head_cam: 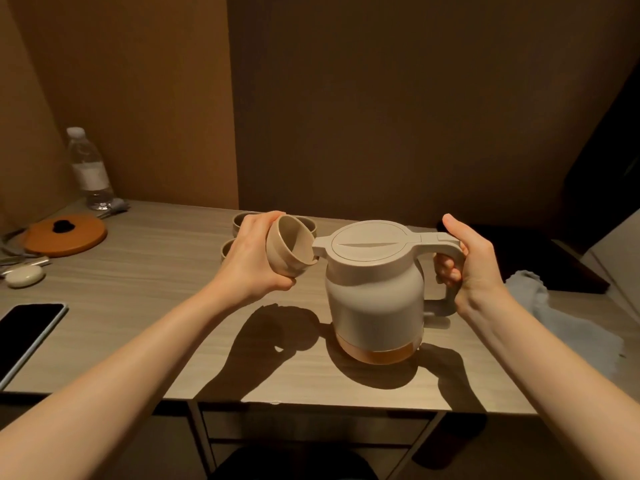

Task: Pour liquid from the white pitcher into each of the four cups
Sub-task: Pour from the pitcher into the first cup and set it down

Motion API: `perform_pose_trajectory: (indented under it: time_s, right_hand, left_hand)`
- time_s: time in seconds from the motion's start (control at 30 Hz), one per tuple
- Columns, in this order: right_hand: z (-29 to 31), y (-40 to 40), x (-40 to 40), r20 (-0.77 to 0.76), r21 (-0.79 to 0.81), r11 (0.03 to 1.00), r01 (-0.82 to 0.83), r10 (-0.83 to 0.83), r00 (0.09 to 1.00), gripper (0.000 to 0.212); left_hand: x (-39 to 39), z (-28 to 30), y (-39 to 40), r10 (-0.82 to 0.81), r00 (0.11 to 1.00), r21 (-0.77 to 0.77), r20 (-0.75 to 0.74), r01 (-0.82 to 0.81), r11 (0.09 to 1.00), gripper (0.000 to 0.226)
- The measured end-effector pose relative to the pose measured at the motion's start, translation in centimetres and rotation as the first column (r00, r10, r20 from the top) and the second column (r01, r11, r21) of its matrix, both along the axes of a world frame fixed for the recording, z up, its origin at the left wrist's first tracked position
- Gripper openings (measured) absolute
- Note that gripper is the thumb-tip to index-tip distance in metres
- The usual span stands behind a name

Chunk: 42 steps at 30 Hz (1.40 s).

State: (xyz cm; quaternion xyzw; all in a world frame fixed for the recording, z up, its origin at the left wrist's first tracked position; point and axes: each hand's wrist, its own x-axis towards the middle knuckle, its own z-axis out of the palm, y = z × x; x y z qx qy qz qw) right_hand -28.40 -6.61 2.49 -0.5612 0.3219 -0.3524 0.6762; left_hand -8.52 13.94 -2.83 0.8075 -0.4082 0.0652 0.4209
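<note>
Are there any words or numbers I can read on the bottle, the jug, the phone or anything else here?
None can be read.
Water bottle: it has a pale label, but any print on it is too blurred to read.
White pitcher: plain, no writing shows.
Held cup: plain, no writing.
Phone: the screen is dark, nothing shows.
Orange lid: no writing shows.

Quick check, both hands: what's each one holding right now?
Left hand: closed around a tilted cup at the spout.
Right hand: closed on the white pitcher handle.
</note>
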Motion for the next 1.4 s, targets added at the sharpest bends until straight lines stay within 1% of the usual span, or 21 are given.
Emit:
perform_pose_trajectory:
  time_s: [0.23,0.53,0.73,1.07,1.4]
  right_hand:
    - [-0.2,0.0,0.4,-0.022,-0.035,0.998,-0.055,0.054,0.998,0.047]
    - [0.5,0.0,0.8,-0.036,-0.057,0.995,-0.082,0.080,0.996,0.052]
    - [1.2,-0.2,1.1,-0.100,-0.113,0.984,-0.137,0.126,0.987,0.052]
    - [1.2,-0.4,1.3,-0.179,-0.159,0.972,-0.175,0.146,0.973,0.053]
    - [-0.1,-0.5,1.7,-0.214,-0.187,0.964,-0.191,0.150,0.965,0.056]
  left_hand:
    - [0.1,-0.1,0.1,0.012,1.000,0.002,-0.012,-0.012,1.000,0.096]
    - [0.3,0.1,-0.2,0.019,1.000,-0.003,-0.014,-0.019,1.000,0.097]
    - [0.2,0.0,-0.2,0.029,1.000,0.001,-0.012,-0.029,1.000,0.098]
    - [-0.1,-1.5,-0.4,0.019,0.997,-0.020,-0.078,-0.021,1.000,0.098]
    - [-0.6,-3.9,-0.2,0.039,0.990,-0.042,-0.135,-0.045,0.998,0.101]
